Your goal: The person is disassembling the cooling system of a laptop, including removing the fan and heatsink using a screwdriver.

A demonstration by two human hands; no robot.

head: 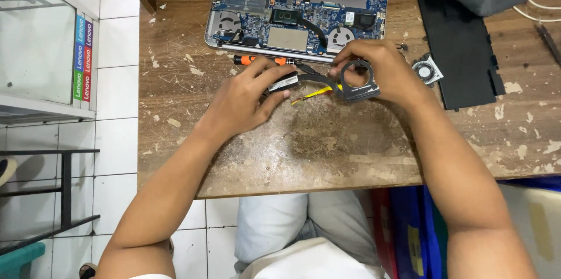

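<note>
L hand [242, 101] + R hand [383, 71] grip fan housing [356, 83] | opened laptop [298, 7] behind | screwdriver [260, 60] btwn

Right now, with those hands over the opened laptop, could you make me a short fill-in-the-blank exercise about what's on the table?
1. The right hand holds a fan housing with a ____ opening.
2. The screwdriver beside the opened laptop has an ____ and black handle.
3. The loose small fan lies by the ____ hand.

Missing words: round; orange; right

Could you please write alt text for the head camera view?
Two bare hands, left hand and right hand, hold a dark metal laptop fan frame over a worn wooden table. An opened laptop lies behind, beside an orange screwdriver.
</note>
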